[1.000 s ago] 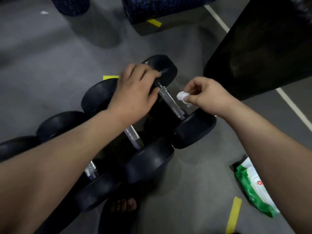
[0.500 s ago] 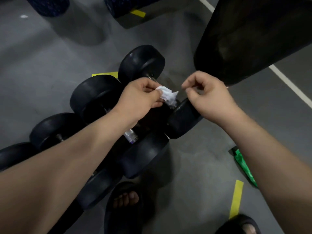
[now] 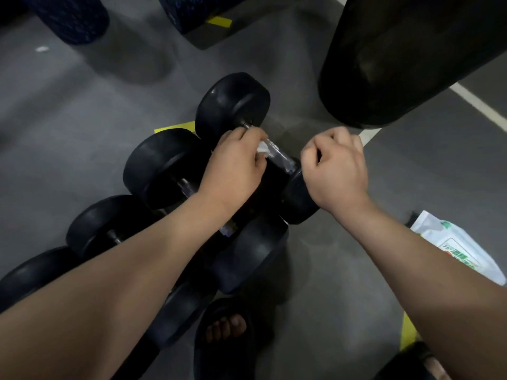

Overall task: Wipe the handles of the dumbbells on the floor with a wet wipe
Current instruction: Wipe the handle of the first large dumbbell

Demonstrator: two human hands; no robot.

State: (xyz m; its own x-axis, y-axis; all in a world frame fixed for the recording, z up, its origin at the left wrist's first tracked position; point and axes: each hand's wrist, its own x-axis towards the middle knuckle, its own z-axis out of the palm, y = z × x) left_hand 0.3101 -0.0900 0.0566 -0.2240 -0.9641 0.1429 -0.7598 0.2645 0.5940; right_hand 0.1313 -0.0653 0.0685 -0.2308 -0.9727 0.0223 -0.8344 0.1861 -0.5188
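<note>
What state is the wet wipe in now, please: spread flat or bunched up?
Bunched up: the wet wipe shows as a small crumpled wad pinched in the left hand against the dumbbell handle.

Floor scene, counted. Four black dumbbells (image 3: 233,105), the nearest largely hidden by a forearm. Two hands: left hand (image 3: 233,163) and right hand (image 3: 337,171). One wet wipe (image 3: 262,148); one pack of wipes (image 3: 461,248). Two sandalled feet (image 3: 225,330). Three yellow tape marks (image 3: 219,21), two speckled blue rollers (image 3: 74,17), one black bag (image 3: 397,56) and one white floor line (image 3: 482,108).
</note>
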